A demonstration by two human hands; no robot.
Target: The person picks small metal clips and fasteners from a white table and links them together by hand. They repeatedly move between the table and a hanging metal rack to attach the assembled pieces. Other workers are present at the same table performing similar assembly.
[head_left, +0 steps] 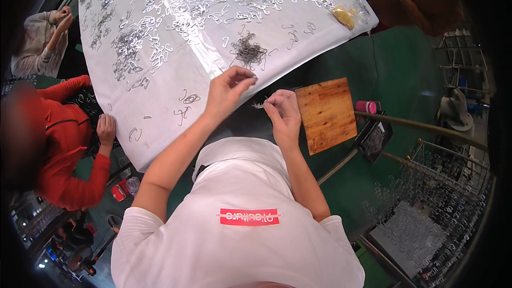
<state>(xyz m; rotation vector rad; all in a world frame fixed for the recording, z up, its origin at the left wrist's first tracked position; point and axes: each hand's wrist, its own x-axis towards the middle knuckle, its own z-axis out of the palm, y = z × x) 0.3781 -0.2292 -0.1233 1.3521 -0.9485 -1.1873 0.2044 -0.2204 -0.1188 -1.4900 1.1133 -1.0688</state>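
Note:
My left hand [226, 92] is over the near edge of the white-covered table [154, 88], its thumb and fingers brought together in a pinch. Whatever is between those fingertips, if anything, is too small to make out. Lower and to the right, just off the table edge, my right hand [286, 115] grips a small bunch of metal hooks [259, 105] between thumb and fingers. Beyond my left hand lies a dark tangled pile of metal hooks [248, 50]. A few loose bent hooks [183, 113] lie on the cover left of my left forearm.
Many shiny hooks [136, 48] spread over the table's far part. A yellow bundle in clear plastic [344, 17] sits near the right corner. Right of me are a wooden board [328, 116] and a pink container [367, 106]. Other people stand around, one in red sleeves [80, 176] at left.

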